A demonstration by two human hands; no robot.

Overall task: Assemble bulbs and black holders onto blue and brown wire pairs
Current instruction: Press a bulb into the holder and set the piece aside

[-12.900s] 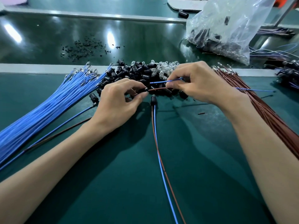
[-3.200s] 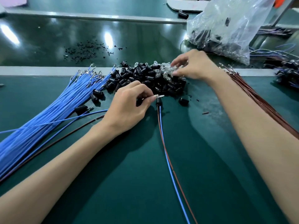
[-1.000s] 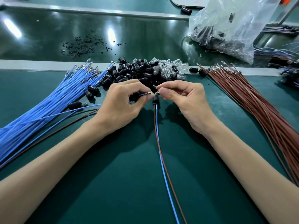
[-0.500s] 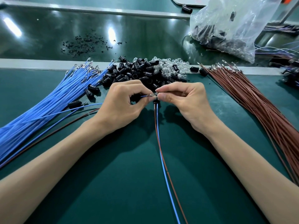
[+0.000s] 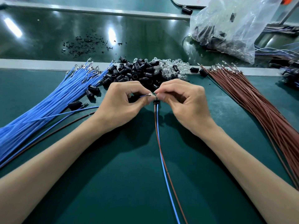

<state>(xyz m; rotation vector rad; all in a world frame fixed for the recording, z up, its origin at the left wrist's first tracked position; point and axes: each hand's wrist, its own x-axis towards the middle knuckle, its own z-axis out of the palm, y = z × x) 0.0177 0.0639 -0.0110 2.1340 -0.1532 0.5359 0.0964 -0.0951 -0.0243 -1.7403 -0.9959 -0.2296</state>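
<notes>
A blue wire end was held above the middle of the desk, pinched in the narrow grip of the left hand. A small part, too small to be identified, was pinched against it in the grip of the right hand, which had been brought back from the clear bulbs reached into seconds before. Just below, a black holder on a blue and brown wire pair lay unmoved. Blue wires lay left, brown wires right.

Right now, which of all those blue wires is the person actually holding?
The blue wire pinched by the left hand, metal tip toward the right hand; the others lie untouched on the mat.
</notes>
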